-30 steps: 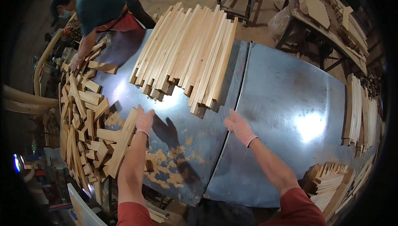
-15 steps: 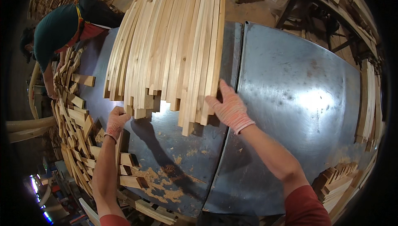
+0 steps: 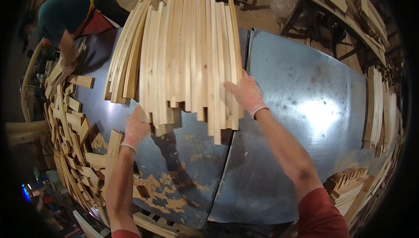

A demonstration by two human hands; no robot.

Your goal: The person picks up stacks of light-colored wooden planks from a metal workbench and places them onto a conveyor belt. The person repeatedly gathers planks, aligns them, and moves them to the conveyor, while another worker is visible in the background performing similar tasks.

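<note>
A wide row of pale wooden strips [image 3: 183, 59] lies side by side on the metal tabletop, their near ends uneven. My left hand [image 3: 136, 126], in a pinkish knit glove, presses the lower left side of the main bundle; its fingertips are partly hidden at the wood. On the bundle's right side, my gloved right hand [image 3: 248, 93] grips the outer strips, with the thumb over the top and the other fingers along the edge. Both hands squeeze the bundle between them. A smaller group of strips [image 3: 126, 59] stands apart, left of a narrow gap.
Short offcuts [image 3: 78, 124] pile up along the left, where a person in a dark green top [image 3: 65, 13] bends over. Sawdust [image 3: 170, 194] covers part of the near metal. A seam divides the metal top [image 3: 301, 150]. More boards [image 3: 377, 107] stack at the right.
The main bundle has shifted right between my hands, and a gap has opened from the left strips. My left hand has moved to its side. The other person's arm has lifted.
</note>
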